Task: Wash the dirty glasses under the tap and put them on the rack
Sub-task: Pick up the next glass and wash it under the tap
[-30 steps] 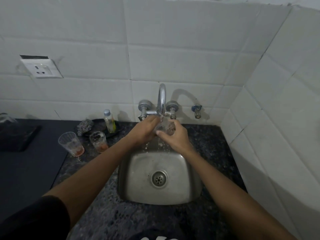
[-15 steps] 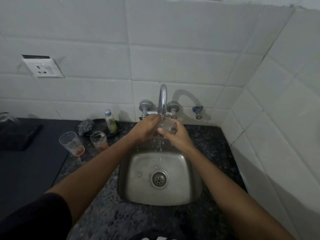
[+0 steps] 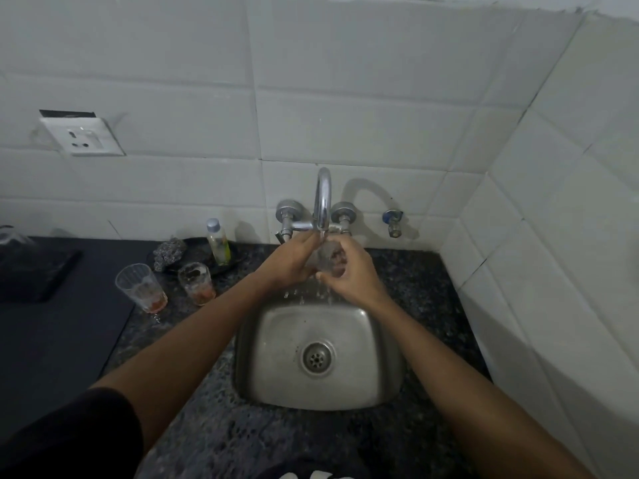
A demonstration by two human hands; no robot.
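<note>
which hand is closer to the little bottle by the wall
Left. The left hand is at the tap, just right of the bottle; the right hand is further right, beyond the glass.

The glass (image 3: 326, 259) under the tap (image 3: 322, 198) is mostly covered by the left hand (image 3: 294, 259) and the right hand (image 3: 352, 274), so only a blurred clear part shows between the fingers, and its rim and base cannot be told apart. A dark object (image 3: 31, 267) at the left edge is cut off and too dim to identify. The grey lump (image 3: 169, 252) behind the two dirty glasses (image 3: 141, 288) is too unclear to name.
</note>
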